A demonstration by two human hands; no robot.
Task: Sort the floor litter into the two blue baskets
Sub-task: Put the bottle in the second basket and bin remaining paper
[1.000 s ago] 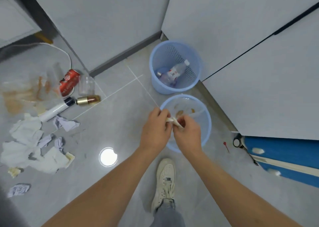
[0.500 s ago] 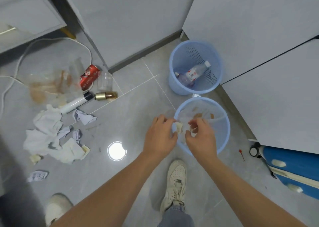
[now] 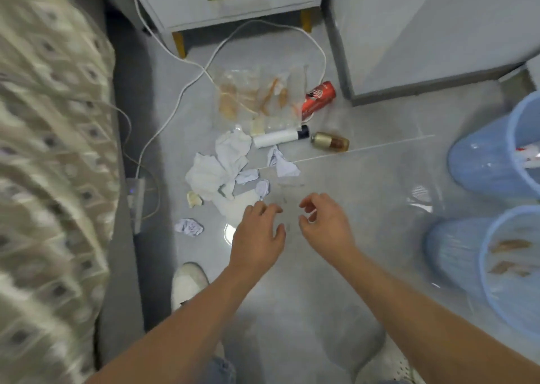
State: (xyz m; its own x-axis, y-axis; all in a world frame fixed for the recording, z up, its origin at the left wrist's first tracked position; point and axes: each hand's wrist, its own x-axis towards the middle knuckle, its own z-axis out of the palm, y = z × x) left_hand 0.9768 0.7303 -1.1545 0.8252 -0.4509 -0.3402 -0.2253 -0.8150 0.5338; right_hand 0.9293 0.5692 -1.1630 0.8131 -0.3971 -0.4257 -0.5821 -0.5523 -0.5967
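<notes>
Reaching for litter | left hand [image 3: 258,233] and right hand [image 3: 327,225] empty, fingers loosely spread | crumpled tissues [image 3: 222,167] on floor just ahead, can [image 3: 318,97] beyond | baskets [image 3: 482,161] far right | advice: pinch nearest tissue, match to paper-scrap basket [image 3: 455,255].

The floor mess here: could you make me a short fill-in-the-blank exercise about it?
1. The soda can lying on the floor is coloured ____.
2. Both hands, left hand and right hand, are holding ____.
3. The number of blue baskets at the right is ____.
4. The crumpled tissues lie on the ____.

Missing words: red; nothing; two; floor
</notes>
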